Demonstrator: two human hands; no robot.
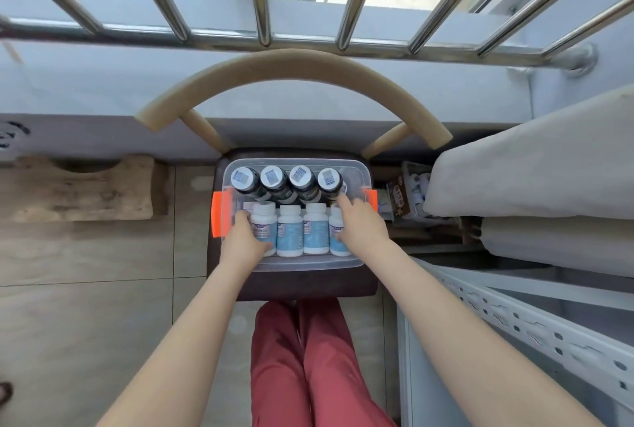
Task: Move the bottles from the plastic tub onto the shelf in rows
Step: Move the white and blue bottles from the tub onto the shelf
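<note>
Both hands reach into a clear plastic tub (356, 172) with orange latches, set on a dark chair seat (308, 284). The left grip (245, 239) is curled around the leftmost white bottle (263, 226); the right grip (358, 227) closes loosely on the rightmost white bottle (338, 238), index finger pointing ahead. Two more white bottles (302, 232) lie between the grips, four dark bottles (288, 183) just beyond the fingertips. A grey metal shelf (535, 323) stands well to the right of the right grip.

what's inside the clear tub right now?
The plastic tub holds four dark bottles in the far row and four white bottles in the near row. The left hand and right hand cover the outer white ones in part.
</note>
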